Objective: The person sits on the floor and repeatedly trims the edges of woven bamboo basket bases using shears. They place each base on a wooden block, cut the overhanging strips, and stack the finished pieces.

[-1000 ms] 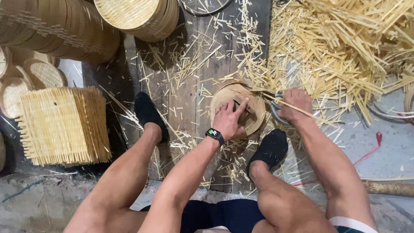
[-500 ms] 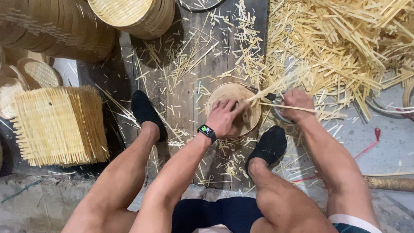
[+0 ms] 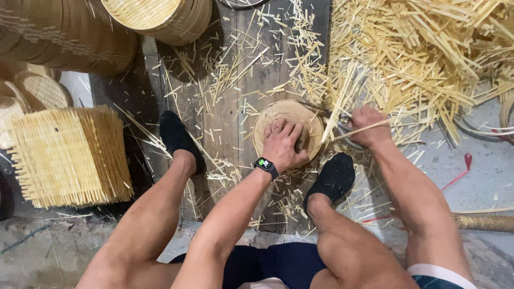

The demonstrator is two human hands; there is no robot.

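A small round woven bamboo disc (image 3: 289, 113) lies on a dark wooden board (image 3: 235, 107) between my two feet. My left hand (image 3: 285, 143), with a dark watch at the wrist, presses flat on the disc with its fingers spread over it. My right hand (image 3: 369, 127) is closed around thin bamboo strips (image 3: 342, 109) at the disc's right edge. A dark metal blade or tool (image 3: 316, 111) shows between the disc and my right hand; how it is held is unclear.
A big heap of loose bamboo strips (image 3: 423, 59) fills the upper right. Stacked round woven trays (image 3: 160, 18) stand at the top, and a square bundle of woven mats (image 3: 69, 155) at the left. My black shoes (image 3: 179, 136) (image 3: 332, 176) flank the disc.
My left hand has flattened onto the disc, fingers now spread over it. My right hand has lifted slightly, and the strips it grips have tilted up.
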